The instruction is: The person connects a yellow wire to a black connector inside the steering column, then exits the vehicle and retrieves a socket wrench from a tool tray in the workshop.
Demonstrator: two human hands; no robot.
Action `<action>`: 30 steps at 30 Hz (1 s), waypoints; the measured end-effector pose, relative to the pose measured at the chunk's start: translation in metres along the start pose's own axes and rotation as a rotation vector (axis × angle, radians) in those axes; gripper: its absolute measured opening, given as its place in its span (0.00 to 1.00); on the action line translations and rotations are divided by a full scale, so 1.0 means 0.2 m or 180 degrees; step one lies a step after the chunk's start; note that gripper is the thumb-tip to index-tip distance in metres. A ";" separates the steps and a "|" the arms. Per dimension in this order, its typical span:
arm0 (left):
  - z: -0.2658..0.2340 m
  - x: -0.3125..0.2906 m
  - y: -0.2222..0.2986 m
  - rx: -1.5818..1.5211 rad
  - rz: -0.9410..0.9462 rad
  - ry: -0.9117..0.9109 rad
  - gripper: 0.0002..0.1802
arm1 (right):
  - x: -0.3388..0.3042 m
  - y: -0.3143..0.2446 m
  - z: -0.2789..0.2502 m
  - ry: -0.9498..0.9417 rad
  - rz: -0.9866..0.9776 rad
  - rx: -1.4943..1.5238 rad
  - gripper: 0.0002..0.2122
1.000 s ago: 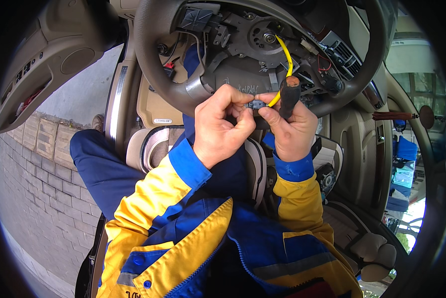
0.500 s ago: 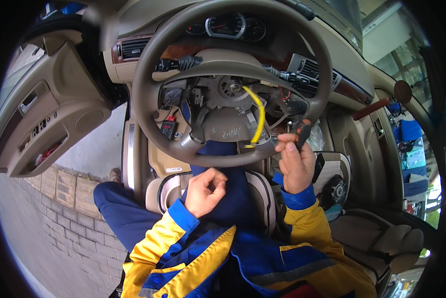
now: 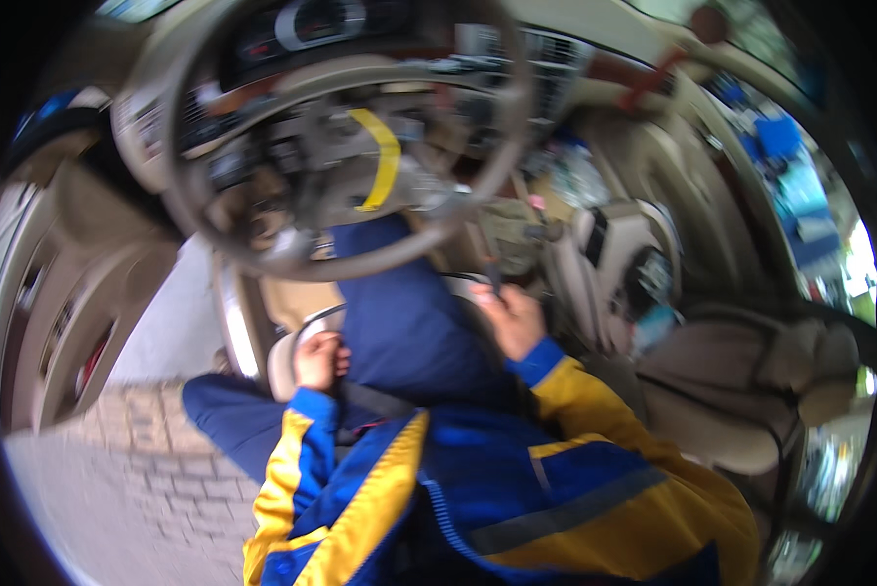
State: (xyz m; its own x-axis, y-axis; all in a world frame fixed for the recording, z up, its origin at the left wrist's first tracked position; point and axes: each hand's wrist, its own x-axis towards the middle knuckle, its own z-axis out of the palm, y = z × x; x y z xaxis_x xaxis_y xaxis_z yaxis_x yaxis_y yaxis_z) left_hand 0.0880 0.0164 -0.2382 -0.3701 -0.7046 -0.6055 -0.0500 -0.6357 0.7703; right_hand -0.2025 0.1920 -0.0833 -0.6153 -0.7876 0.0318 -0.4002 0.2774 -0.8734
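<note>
The picture is smeared by motion. My right hand [image 3: 514, 320] is closed round a slim, dark tool handle [image 3: 494, 275] with some orange on it, beside my right thigh. Too blurred to tell is the tool's exact kind. Over the seat edge by my left thigh, my left hand [image 3: 317, 362] has its fingers curled in; what they hold, if anything, is hidden. In front of me stands a brown steering wheel [image 3: 360, 266], its centre uncovered. A curved yellow strip [image 3: 388, 161] hangs from the hub area down to the lower spoke. Neither hand touches the wheel.
An open car door [image 3: 77, 293] stands to my left, above brick paving [image 3: 165, 459]. On my right are a beige part with a black round centre [image 3: 605, 269], a clear plastic bag [image 3: 577, 178] and the passenger seat [image 3: 722, 386].
My right hand has come down from beside the wheel's lower right rim, still gripping the tool. The left hand has shifted left and stays closed. The whole view has swung right.
</note>
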 end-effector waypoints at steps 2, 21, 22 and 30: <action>-0.02 0.04 -0.02 0.0048 0.0331 -0.0177 0.08 | 0.01 0.05 -0.04 0.0088 0.0204 -0.0062 0.13; -0.02 0.06 -0.04 0.0100 0.0155 0.0288 0.06 | 0.29 1.51 -1.28 0.1520 0.2201 -0.1807 0.23; 0.00 0.04 -0.03 0.0300 0.0020 0.0537 0.06 | 0.31 1.54 -1.28 0.1281 0.2389 -0.2416 0.26; 0.23 -0.44 0.58 0.3708 0.0541 -0.0730 0.15 | 0.47 1.24 -1.13 0.1833 0.0750 -0.2056 0.24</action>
State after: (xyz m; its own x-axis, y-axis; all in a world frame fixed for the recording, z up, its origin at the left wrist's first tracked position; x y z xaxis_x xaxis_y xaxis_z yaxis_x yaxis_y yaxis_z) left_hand 0.0717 0.0190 -0.0873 -0.6039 -0.6041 -0.5200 -0.7503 0.2108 0.6266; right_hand -0.5125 0.3107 -0.1868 -0.9056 -0.3211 0.2771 -0.4176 0.7894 -0.4499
